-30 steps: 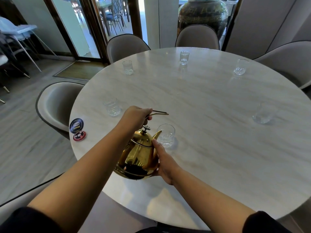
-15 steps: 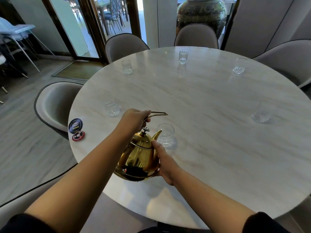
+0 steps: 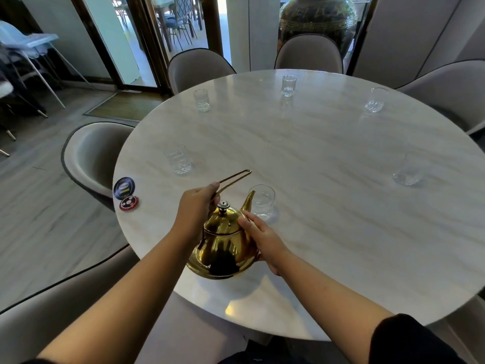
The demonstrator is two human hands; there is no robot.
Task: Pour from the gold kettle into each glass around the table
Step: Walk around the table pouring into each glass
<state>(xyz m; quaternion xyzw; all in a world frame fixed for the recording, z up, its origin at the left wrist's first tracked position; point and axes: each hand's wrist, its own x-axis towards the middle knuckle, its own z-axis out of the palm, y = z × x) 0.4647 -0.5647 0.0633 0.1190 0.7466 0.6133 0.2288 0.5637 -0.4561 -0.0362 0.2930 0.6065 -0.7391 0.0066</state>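
Both forearms reach out from the near edge of the round marble surface point(image 3: 328, 158), bare below dark sleeves pushed up toward the elbows. The left hand point(image 3: 195, 203) comes in from the lower left, wrist raised, its grip closed around the thin wire handle point(image 3: 235, 177) of the gold kettle point(image 3: 223, 248); the far loop of that handle sticks out past the knuckles toward the middle of the surface. The right hand point(image 3: 258, 236) comes in from the lower right and lies flat against the kettle's right shoulder, fingers point(image 3: 245, 223) spread and resting by the lid, not curled around anything, so that grip is open and only pressing on the metal.

The kettle sits near the front edge of the surface, whether its base is touching or just lifted I cannot tell. It leans slightly away from the person, the lid with its small knob point(image 3: 223, 206) on top, and the spout point(image 3: 248, 199) points up and outward, its tip right at the rim of the nearest glass point(image 3: 262, 202). No stream is visible between spout and glass.

Five more glasses stand spaced around the surface: one at the left point(image 3: 179, 162), one at the far left point(image 3: 201, 100), one at the far side point(image 3: 288, 85), one at the far right point(image 3: 375, 99) and one at the right point(image 3: 408, 170). Two round discs point(image 3: 125, 191) lie at the left edge, touching each other. Padded chairs point(image 3: 94, 158) ring the surface.
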